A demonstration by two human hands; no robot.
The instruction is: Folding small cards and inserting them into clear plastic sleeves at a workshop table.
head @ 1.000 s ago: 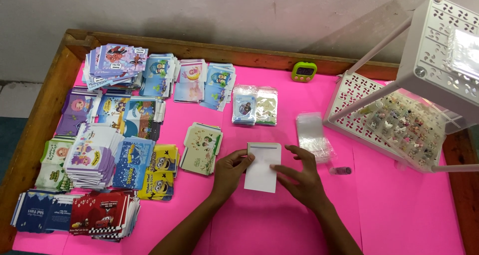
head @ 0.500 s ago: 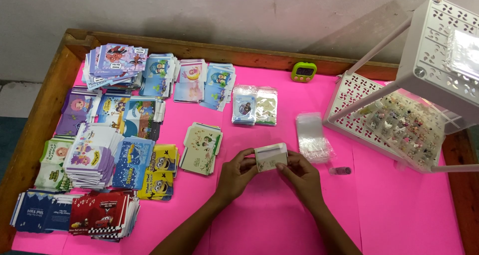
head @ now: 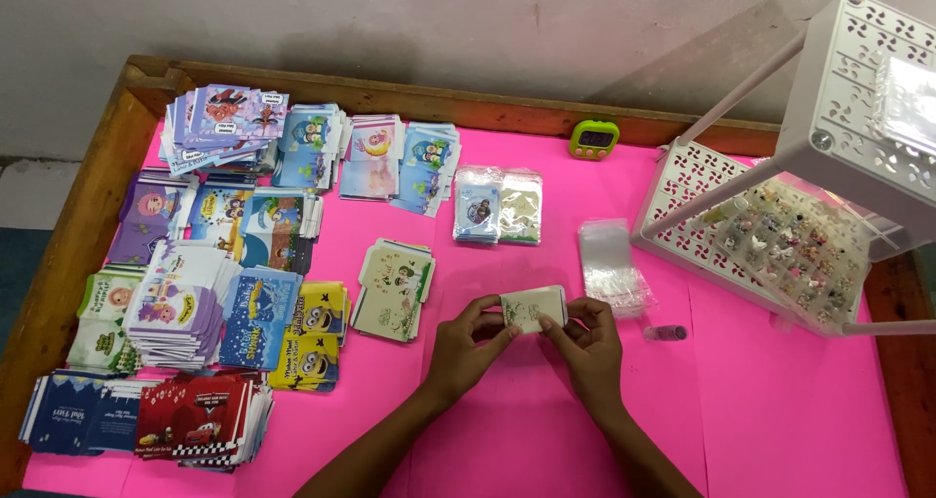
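Pink counter (head: 780, 401), small folded card (head: 533, 309) pinched between left hand (head: 466, 347) and right hand (head: 587, 347) at centre, clear sleeves (head: 609, 264) just beside, card stack (head: 393, 288) near, white rack (head: 770, 235) at right.

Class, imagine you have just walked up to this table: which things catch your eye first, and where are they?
First the bright pink table top, then the stacks of colourful cartoon cards crowding its left half. At centre front the left hand and right hand hold a small folded card between them, and a white perforated rack stands at the right.
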